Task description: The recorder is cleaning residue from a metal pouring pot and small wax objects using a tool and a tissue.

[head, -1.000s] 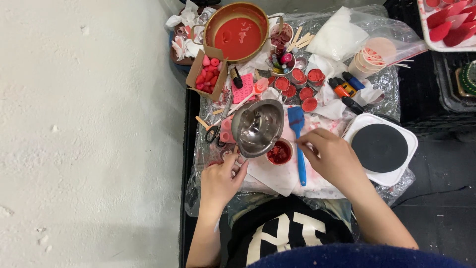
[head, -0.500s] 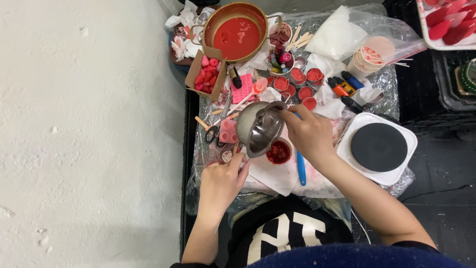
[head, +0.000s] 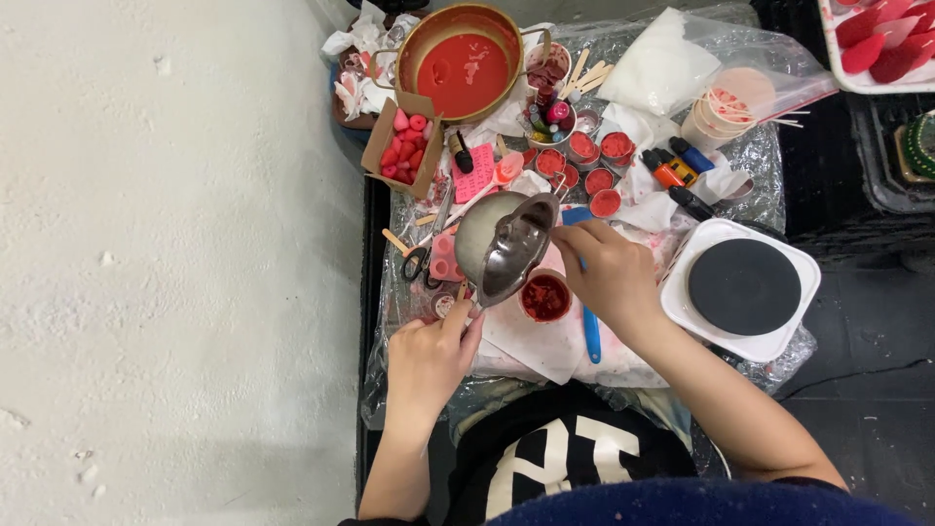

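My left hand (head: pixel 429 353) grips the handle of a small metal pouring pot (head: pixel 502 244), which is tilted toward a small round tin of red wax (head: pixel 545 297) on white paper. My right hand (head: pixel 609 273) is at the pot's spout and rim and holds a blue spatula (head: pixel 589 331), whose handle sticks out below the hand. The spatula's blade is hidden behind the hand and the pot.
A large copper pot of red wax (head: pixel 466 60) stands at the back, with several filled red tins (head: pixel 594 161), small dye bottles (head: pixel 677 170), a cardboard box of red wax pieces (head: pixel 401 144), scissors (head: pixel 419 258) and a plastic bag (head: pixel 672 63). A white hot plate (head: pixel 742 287) sits at the right.
My right hand has moved from the table up and left to the pot's spout, taking the blue spatula with it. The pot has tipped further toward the red tin.
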